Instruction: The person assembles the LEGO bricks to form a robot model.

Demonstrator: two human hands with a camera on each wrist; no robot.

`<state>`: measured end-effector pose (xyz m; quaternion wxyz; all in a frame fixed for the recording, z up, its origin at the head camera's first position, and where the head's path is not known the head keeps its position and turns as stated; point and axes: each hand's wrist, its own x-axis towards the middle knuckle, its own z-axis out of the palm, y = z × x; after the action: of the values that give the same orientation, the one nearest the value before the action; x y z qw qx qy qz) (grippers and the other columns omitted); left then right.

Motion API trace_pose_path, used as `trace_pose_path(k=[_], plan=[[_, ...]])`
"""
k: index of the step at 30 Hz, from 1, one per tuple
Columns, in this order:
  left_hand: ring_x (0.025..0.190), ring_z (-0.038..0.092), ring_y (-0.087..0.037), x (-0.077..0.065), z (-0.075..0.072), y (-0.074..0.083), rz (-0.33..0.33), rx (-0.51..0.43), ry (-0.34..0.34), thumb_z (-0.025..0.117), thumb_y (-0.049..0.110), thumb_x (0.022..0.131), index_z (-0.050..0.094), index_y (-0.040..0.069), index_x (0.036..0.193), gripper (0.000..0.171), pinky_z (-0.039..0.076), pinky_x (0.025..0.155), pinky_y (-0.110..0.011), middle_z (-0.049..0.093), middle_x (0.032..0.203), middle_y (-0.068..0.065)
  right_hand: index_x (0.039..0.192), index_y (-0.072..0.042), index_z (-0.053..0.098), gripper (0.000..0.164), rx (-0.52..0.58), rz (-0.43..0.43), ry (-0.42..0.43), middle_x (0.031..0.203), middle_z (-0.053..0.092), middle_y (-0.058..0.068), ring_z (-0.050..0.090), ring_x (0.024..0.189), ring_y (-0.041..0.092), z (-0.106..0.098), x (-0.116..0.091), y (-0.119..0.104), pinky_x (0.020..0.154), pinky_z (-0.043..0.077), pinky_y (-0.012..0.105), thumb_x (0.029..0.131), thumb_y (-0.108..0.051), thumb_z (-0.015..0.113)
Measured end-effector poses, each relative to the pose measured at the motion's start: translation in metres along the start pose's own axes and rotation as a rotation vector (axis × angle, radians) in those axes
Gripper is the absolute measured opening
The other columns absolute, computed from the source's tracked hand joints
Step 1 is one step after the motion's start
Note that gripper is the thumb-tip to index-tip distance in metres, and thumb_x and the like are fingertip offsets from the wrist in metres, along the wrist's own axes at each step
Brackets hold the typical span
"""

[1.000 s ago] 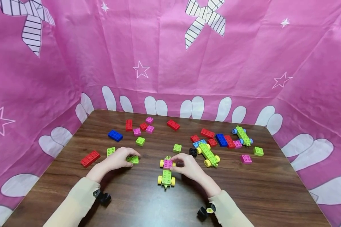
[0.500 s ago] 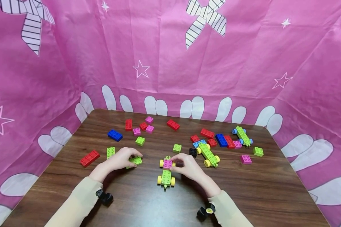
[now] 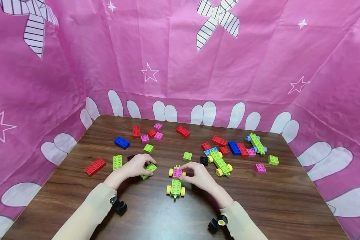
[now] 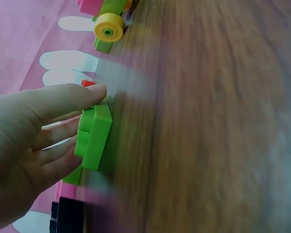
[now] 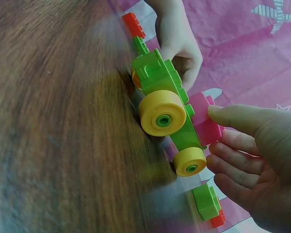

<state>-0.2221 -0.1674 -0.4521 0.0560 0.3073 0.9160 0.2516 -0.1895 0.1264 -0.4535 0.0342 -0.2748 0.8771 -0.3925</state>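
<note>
A lime-green building brick [image 3: 150, 168] is between the thumb and fingers of my left hand [image 3: 135, 165], turned at an angle low over the table. The left wrist view shows the green brick [image 4: 98, 138] with its studs toward the palm. To its right stands a lime-green car base [image 3: 176, 187] with yellow wheels. A pink brick [image 3: 177, 172] sits on the base's far end. My right hand [image 3: 198, 175] pinches that pink brick [image 5: 204, 119] from the right side, with the thumb on its near edge.
Behind my left hand lies a partly hidden black brick [image 3: 130, 157]. A green brick [image 3: 117, 162] and a red brick [image 3: 95, 167] lie left. A second yellow-wheeled base [image 3: 220, 163] and a blue-wheeled base [image 3: 257, 144] stand right, among several loose bricks.
My left hand has moved right toward the car base, bringing the green brick along and turning it. The black brick behind it has come into view. My right hand has stayed in place.
</note>
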Motion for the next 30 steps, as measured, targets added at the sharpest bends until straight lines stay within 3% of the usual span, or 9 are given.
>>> trace_pose_path(k=[8, 19, 30], plan=[[0.085, 0.059, -0.015, 0.01, 0.005, 0.004, -0.034, 0.0, -0.002, 0.081, 0.023, 0.077, 0.071, 0.008, 0.1, 0.03, 0.05, 0.073, -0.03, 0.064, 0.099, -0.003, 0.106, -0.008, 0.07, 0.025, -0.007, 0.002, -0.006, 0.1, 0.07, 0.002, 0.065, 0.094, 0.017, 0.0, 0.0, -0.001, 0.086, 0.054, 0.033, 0.084, -0.02, 0.074], [0.085, 0.06, -0.016, 0.016, 0.009, 0.006, -0.038, -0.007, 0.021, 0.081, 0.029, 0.077, 0.071, 0.008, 0.101, 0.033, 0.051, 0.073, -0.029, 0.065, 0.099, -0.003, 0.105, -0.009, 0.07, 0.025, -0.016, 0.012, -0.003, 0.1, 0.07, 0.0, 0.065, 0.094, 0.016, 0.0, -0.001, 0.0, 0.086, 0.054, 0.035, 0.084, -0.022, 0.074], [0.102, 0.06, -0.024, 0.01, -0.002, 0.003, -0.027, -0.043, -0.088, 0.079, 0.032, 0.079, 0.061, 0.003, 0.122, 0.055, 0.051, 0.085, -0.037, 0.063, 0.116, -0.011, 0.105, -0.009, 0.07, 0.026, -0.008, 0.013, -0.005, 0.1, 0.07, 0.001, 0.065, 0.093, 0.016, 0.0, -0.001, -0.001, 0.086, 0.054, 0.035, 0.084, -0.023, 0.074]])
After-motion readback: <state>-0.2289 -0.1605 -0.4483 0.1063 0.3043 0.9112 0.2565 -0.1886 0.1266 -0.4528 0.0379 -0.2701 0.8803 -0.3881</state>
